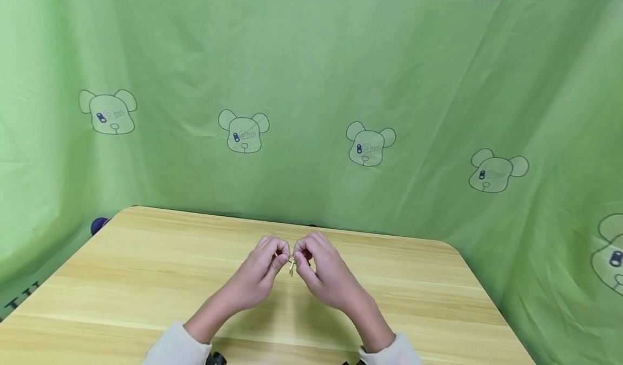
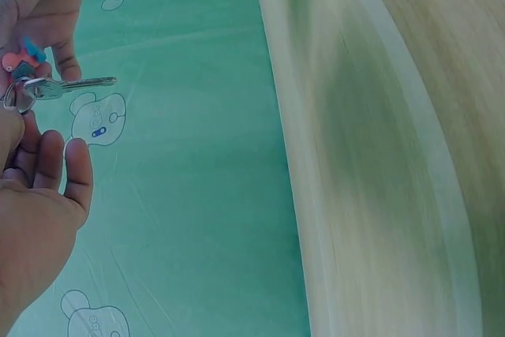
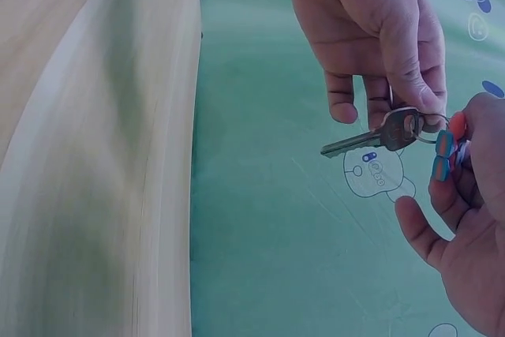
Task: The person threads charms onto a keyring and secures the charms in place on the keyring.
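Observation:
A metal key (image 1: pixel 291 269) hangs blade down between the two hands above the wooden table. Its bow is threaded on a thin key ring (image 3: pixel 423 138). My left hand (image 1: pixel 256 274) pinches the ring near the key's bow between thumb and fingers. Opposite it, my right hand (image 1: pixel 325 272) pinches a small orange and teal charm (image 3: pixel 443 155) beside the ring. In the left wrist view the charm (image 2: pixel 25 59) and key (image 2: pixel 67 87) show between both hands. The fingertips partly cover the ring and the charm.
A light wooden table (image 1: pixel 121 284) with rounded far corners lies under the hands. Behind it hangs a green curtain (image 1: pixel 302 73) printed with bear heads. Black straps (image 1: pixel 216 358) show by the pale sleeves (image 1: pixel 177 346).

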A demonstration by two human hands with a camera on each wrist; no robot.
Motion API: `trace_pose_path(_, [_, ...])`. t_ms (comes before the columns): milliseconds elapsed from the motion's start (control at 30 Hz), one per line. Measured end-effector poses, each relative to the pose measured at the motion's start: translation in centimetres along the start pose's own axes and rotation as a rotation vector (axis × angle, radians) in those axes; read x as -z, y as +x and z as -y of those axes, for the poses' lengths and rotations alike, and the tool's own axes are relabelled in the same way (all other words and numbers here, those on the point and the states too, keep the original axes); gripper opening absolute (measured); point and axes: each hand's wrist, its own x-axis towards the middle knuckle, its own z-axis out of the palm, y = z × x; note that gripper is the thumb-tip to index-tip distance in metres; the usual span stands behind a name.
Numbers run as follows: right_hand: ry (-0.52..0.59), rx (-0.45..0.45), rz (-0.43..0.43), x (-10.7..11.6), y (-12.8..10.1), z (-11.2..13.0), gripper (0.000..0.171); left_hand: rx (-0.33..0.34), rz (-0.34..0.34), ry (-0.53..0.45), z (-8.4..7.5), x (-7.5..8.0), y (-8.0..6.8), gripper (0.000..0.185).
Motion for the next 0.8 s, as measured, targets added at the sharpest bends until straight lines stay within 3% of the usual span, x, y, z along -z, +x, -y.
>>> trace_pose_path(800, [-0.019, -0.019, 0.0, -0.02, -0.13, -0.16, 0.013, -0.011, 0.0, 0.045, -0.11, 0.34, -0.04, 0.01])
